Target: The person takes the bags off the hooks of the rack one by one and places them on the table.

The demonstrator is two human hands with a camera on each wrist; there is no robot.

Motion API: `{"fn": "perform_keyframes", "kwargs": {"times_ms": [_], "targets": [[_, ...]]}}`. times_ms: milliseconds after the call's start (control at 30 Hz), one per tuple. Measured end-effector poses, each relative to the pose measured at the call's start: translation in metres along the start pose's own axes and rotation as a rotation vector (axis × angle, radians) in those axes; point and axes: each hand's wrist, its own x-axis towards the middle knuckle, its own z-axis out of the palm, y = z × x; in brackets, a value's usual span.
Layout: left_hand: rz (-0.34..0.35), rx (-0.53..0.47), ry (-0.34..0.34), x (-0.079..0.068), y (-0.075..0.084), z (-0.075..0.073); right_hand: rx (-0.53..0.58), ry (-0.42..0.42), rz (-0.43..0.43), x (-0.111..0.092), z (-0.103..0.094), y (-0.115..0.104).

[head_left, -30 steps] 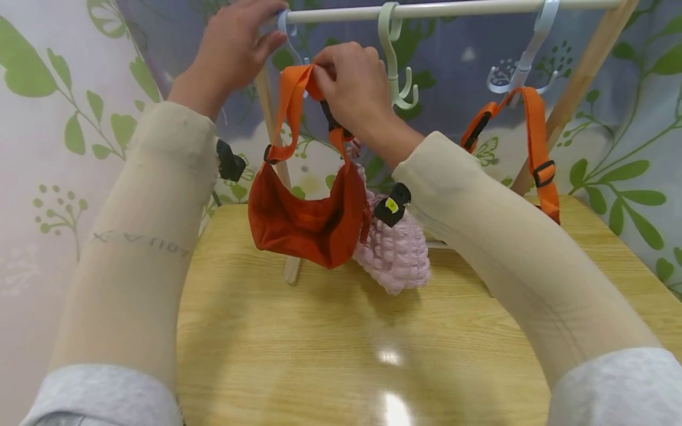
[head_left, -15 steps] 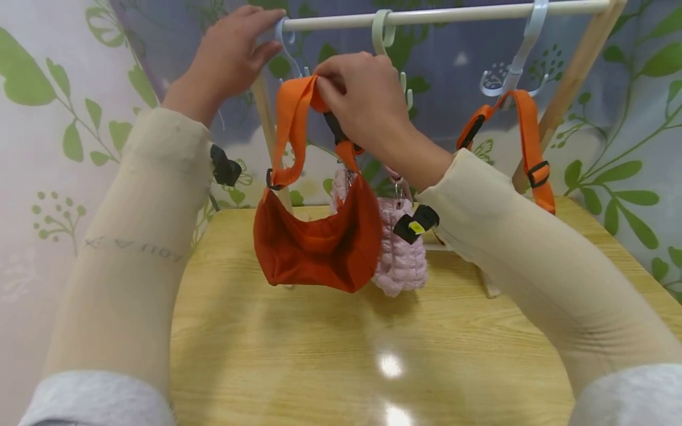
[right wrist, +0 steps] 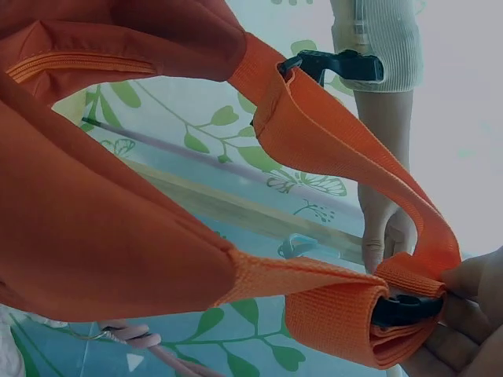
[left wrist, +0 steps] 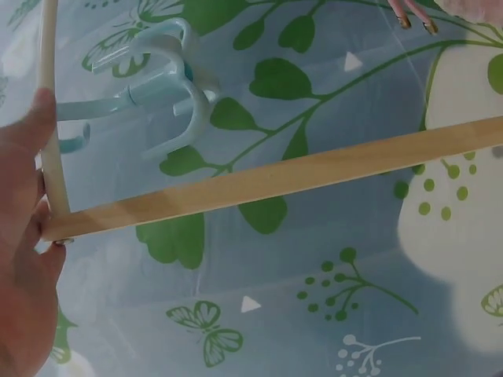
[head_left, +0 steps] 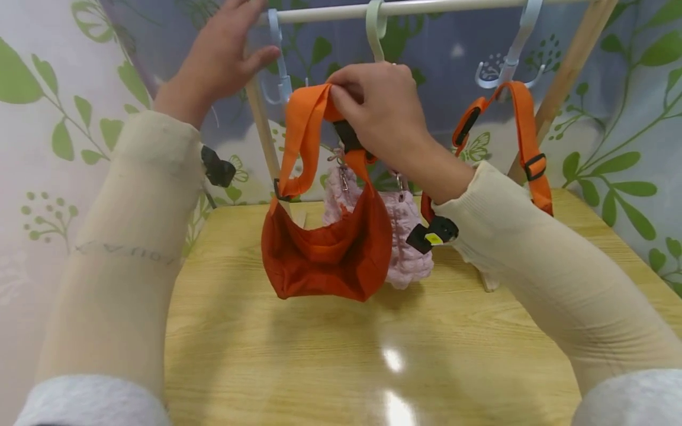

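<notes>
Fingers (head_left: 348,74) and thumb of the right hand (head_left: 389,103) curled, pinching an orange strap (head_left: 299,145) at the top of its loop. Just below the grip, on the same strap, a black buckle (head_left: 347,135); lower on the opposite side, a black slider (head_left: 279,190). Hanging from the strap, under the hand and above the wooden table (head_left: 298,361), a red-orange bag (head_left: 327,266), upright, its mouth sagging in the middle.

Fingers of the left hand (head_left: 218,62) extended upward, tips cut off by the top edge in the head view, thumb apart from them and near a light-blue hook (head_left: 282,77); cannot tell whether touching it. In the left wrist view, thumb across the white rail (head_left: 330,12), near the top of a wooden post (left wrist: 267,177).

Behind the red-orange bag, partly hidden by it, a pink puckered bag (head_left: 407,248). Beyond the right hand, a green hook (head_left: 375,35) on the rail, lower part hidden. Farther right, a second light-blue hook (head_left: 512,56), bearing another orange strap (head_left: 526,121), its lower end hidden behind the right sleeve (head_left: 565,284). At the back, a leaf-patterned backdrop (head_left: 629,189).
</notes>
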Motion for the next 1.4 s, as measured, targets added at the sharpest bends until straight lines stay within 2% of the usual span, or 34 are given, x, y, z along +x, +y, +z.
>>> {"fn": "perform_keyframes", "kwargs": {"times_ms": [167,300,433,500,767,933,1167,1400], "targets": [[0.003,-0.026,0.045,-0.007,0.000,0.002,-0.021,0.009,0.002,-0.007,-0.002,0.003],[0.022,-0.059,0.146,-0.016,0.001,0.006,-0.022,0.009,0.018,-0.012,-0.002,0.004],[0.049,-0.122,0.242,-0.034,0.001,0.014,-0.022,0.000,0.035,-0.015,-0.002,0.005],[0.052,-0.147,0.266,-0.045,0.004,0.018,-0.028,-0.004,0.033,-0.016,-0.001,0.005],[-0.035,-0.190,0.255,-0.087,0.030,0.040,-0.040,-0.003,0.022,-0.024,-0.002,0.003],[-0.054,-0.268,0.282,-0.110,0.047,0.050,-0.034,-0.007,0.026,-0.027,-0.001,0.003],[0.014,-0.396,0.264,-0.138,0.068,0.071,-0.022,0.012,0.009,-0.031,0.001,0.005],[0.010,-0.404,0.228,-0.161,0.081,0.088,-0.038,0.009,-0.007,-0.033,0.005,0.001]]}}
